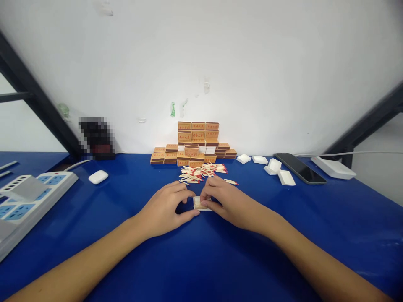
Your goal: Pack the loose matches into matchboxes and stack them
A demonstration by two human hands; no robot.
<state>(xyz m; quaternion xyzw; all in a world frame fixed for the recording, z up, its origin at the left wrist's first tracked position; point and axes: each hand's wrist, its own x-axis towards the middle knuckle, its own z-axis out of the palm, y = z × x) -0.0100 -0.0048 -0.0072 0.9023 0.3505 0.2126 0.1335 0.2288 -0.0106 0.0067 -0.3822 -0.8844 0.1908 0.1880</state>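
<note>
My left hand (166, 205) and my right hand (225, 199) meet at the middle of the blue table (201, 260). Both pinch a small white matchbox tray (199, 203) that lies on the table and holds matches. My left thumb and forefinger grip its left end. My right fingers close over its right side and hide part of it. Just behind my hands lies a loose pile of red-tipped matches (203, 172). Behind that stands a stack of orange matchboxes (195, 144) against the white wall.
Several empty white trays (273, 167) lie to the right of the pile, beside a dark phone (300, 167) and a white box (333, 167). A white earbud case (98, 176) and a power strip (28, 201) sit on the left. Black bars slant at both sides.
</note>
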